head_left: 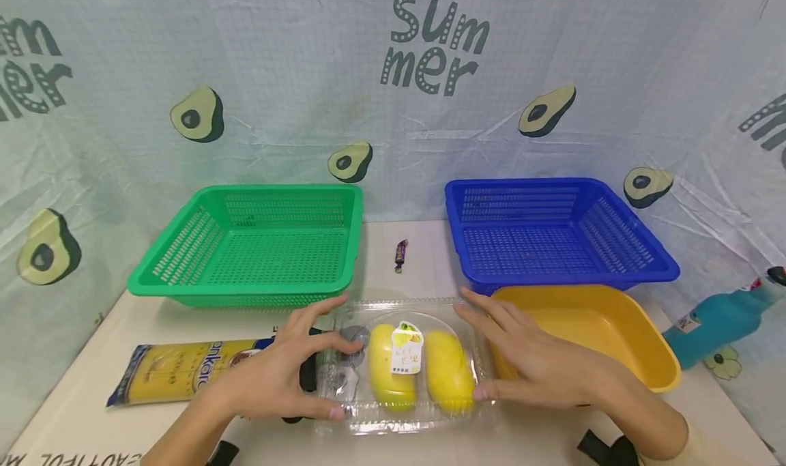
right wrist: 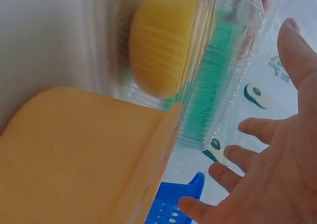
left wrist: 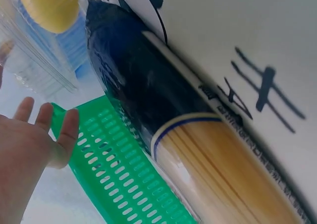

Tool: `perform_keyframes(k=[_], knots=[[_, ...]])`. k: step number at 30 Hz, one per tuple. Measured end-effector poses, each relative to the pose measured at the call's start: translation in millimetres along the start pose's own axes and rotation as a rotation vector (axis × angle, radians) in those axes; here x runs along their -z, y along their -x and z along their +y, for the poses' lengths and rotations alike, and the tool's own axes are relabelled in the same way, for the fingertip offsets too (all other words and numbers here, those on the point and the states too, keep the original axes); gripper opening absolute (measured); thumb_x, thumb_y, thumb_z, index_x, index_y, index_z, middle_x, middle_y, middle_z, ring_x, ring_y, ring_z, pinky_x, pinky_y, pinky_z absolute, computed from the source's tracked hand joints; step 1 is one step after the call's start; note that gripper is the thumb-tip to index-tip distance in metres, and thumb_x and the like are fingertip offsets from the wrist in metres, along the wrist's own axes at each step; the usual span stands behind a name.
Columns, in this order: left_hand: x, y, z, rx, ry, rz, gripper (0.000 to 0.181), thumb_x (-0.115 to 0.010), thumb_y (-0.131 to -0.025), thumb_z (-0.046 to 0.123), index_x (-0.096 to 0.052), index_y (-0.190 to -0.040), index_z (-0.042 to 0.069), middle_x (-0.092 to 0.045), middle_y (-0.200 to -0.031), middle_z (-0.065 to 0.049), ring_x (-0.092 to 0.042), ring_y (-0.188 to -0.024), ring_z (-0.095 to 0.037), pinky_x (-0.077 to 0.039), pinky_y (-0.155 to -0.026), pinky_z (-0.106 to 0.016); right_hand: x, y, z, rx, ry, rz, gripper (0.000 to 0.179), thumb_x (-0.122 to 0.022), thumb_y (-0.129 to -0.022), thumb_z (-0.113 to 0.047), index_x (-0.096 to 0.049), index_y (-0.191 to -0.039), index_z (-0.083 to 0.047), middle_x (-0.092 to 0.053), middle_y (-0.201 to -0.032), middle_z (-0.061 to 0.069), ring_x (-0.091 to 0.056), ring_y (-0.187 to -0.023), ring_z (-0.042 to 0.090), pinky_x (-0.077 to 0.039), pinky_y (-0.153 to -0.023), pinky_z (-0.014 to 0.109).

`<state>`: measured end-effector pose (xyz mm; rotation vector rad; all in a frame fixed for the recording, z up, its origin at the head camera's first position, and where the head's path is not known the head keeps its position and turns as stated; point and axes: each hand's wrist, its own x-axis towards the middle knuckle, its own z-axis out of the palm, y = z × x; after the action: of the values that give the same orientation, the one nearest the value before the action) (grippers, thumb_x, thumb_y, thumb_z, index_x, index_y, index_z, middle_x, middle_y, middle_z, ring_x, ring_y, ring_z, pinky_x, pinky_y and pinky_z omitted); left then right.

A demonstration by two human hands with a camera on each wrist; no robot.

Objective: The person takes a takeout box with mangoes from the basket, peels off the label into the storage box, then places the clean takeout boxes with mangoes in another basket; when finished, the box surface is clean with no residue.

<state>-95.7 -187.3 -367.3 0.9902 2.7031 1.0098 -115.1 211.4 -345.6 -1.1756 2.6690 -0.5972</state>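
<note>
A clear plastic clamshell box (head_left: 417, 425) lies at the front middle of the table. Inside it are two yellow mangoes (head_left: 383, 384), and its lid bears a white label (head_left: 406, 357). My left hand (head_left: 285, 367) is at the box's left side, thumb and fingers spread over the edge in the head view. On the opposite side my right hand (head_left: 531, 357) has its fingers spread along the edge. The right wrist view shows those fingers straight and apart from the box wall. A packet of spaghetti (head_left: 178, 370) lies left of my left hand.
A green basket (head_left: 245, 301) stands back left and a blue basket (head_left: 565, 278) back right. Between them lies a small wrapped candy (head_left: 400, 256). A yellow tray (head_left: 660, 357) sits right of the box, with a teal bottle (head_left: 718, 321) beyond it.
</note>
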Motion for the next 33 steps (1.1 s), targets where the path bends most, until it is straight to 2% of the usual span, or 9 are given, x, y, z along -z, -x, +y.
perform_keyframes(k=[3, 6, 11, 16, 22, 33], knots=[[3.2, -2.1, -2.9, -0.007, 0.017, -0.024, 0.062, -0.092, -0.072, 0.049, -0.062, -0.126, 0.050, -0.016, -0.171, 0.007, -0.017, -0.152, -0.040, -0.027, -0.102, -0.083, 1, -4.7, -2, 0.002, -0.010, -0.004, 0.091, -0.062, -0.095, -0.062, -0.013, -0.166, -0.033, -0.004, -0.173, -0.004, -0.016, -0.156, 0.028, -0.032, -0.116, 0.063], [5.4, -5.4, -6.1, -0.018, 0.026, -0.038, 0.060, -0.092, -0.071, 0.051, -0.064, -0.123, 0.046, -0.028, -0.168, 0.008, -0.018, -0.153, -0.041, -0.023, -0.102, -0.085, 3, -10.4, -5, 0.010, -0.008, -0.007, 0.087, -0.061, -0.095, -0.063, -0.019, -0.165, -0.034, -0.007, -0.173, -0.009, -0.017, -0.156, 0.027, -0.028, -0.118, 0.064], [8.0, -8.5, -9.6, -0.035, 0.039, -0.062, 0.059, -0.089, -0.071, 0.059, -0.065, -0.123, 0.043, -0.040, -0.163, 0.007, -0.019, -0.154, -0.042, -0.022, -0.103, -0.085, 4, -21.7, -11, 0.055, 0.033, -0.007, 0.078, -0.059, -0.096, -0.064, -0.026, -0.162, -0.038, -0.012, -0.171, -0.013, -0.017, -0.156, 0.022, -0.027, -0.119, 0.062], [9.2, -11.9, -9.7, -0.033, 0.057, -0.077, 0.060, -0.091, -0.070, 0.056, -0.065, -0.122, 0.043, -0.041, -0.162, 0.007, -0.020, -0.153, -0.041, -0.020, -0.103, -0.085, 2, -34.4, -13, 0.158, 0.051, 0.011, 0.071, -0.058, -0.098, -0.059, -0.034, -0.160, -0.034, -0.022, -0.170, -0.006, -0.019, -0.156, 0.028, -0.025, -0.118, 0.064], [8.2, -14.8, -11.1, -0.029, 0.063, -0.090, 0.060, -0.094, -0.069, 0.048, -0.066, -0.122, 0.043, -0.043, -0.160, 0.006, -0.022, -0.151, -0.043, -0.018, -0.103, -0.086, 1, -47.7, -15, 0.265, 0.082, 0.023, 0.064, -0.064, -0.099, -0.051, -0.045, -0.155, -0.027, -0.035, -0.165, 0.000, -0.029, -0.151, 0.034, -0.030, -0.114, 0.069], [6.9, -14.7, -12.1, -0.016, 0.087, -0.111, 0.060, -0.094, -0.070, 0.047, -0.064, -0.121, 0.043, -0.041, -0.161, 0.005, -0.025, -0.149, -0.034, -0.028, -0.107, -0.075, 2, -66.9, -22, 0.380, 0.100, -0.003, 0.043, -0.070, -0.096, -0.043, -0.066, -0.136, -0.028, -0.052, -0.154, -0.003, -0.042, -0.145, 0.027, -0.039, -0.114, 0.056]])
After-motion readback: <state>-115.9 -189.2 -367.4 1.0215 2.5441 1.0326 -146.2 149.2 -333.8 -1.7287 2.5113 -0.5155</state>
